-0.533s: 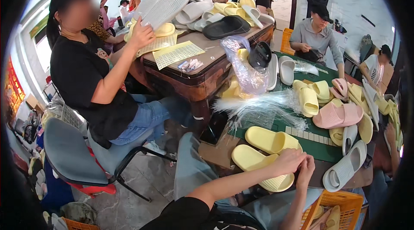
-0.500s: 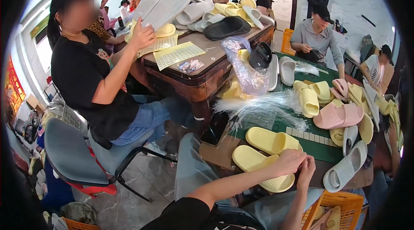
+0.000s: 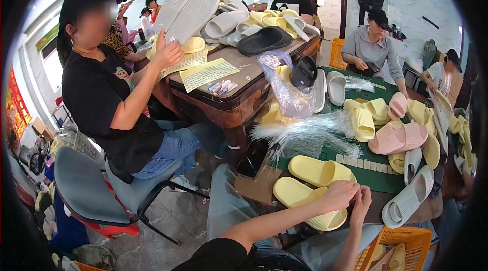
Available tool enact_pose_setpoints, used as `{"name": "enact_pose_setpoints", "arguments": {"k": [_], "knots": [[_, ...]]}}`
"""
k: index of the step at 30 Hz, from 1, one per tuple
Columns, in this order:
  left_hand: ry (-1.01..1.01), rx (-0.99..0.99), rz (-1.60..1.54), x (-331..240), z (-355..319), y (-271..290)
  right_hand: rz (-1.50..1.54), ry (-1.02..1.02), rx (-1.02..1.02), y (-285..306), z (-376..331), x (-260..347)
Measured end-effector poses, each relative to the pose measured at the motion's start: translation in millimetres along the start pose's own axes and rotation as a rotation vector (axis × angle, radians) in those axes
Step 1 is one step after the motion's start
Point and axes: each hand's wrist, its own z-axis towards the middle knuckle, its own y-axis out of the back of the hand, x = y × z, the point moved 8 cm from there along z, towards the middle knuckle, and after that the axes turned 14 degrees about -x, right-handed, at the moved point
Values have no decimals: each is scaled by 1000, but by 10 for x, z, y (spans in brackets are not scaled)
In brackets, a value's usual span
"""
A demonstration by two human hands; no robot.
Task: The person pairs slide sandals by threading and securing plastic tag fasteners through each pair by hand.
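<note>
Worn on the head, looking down and forward over a green table (image 3: 386, 177) through a wide fisheye. Near at lower right, both hands on a yellow slipper (image 3: 300, 194); far behind, co-workers. Only one view.

A green table (image 3: 378, 177) in front, covered with slippers. Two yellow slippers (image 3: 310, 184) side by side at the near edge, one under the hands. A white slipper (image 3: 406, 200) just to the right. Two pink slippers (image 3: 399, 136) in the middle, more yellow ones around them. A bunch of clear plastic bags (image 3: 310, 131) on the left edge. A brown table (image 3: 231, 100) farther back, with sticker sheets (image 3: 208, 72), a black slipper (image 3: 264, 41) and a heap of white and yellow slippers on top.
</note>
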Motion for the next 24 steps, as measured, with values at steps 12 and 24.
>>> {"name": "enact_pose_setpoints", "arguments": {"k": [12, 24], "knots": [[-11, 7, -3, -2, -8, -22, 7, -25, -16, 5, -1, -2], [-38, 37, 17, -17, -24, -39, 62, -26, -6, -20, -19, 25]]}}
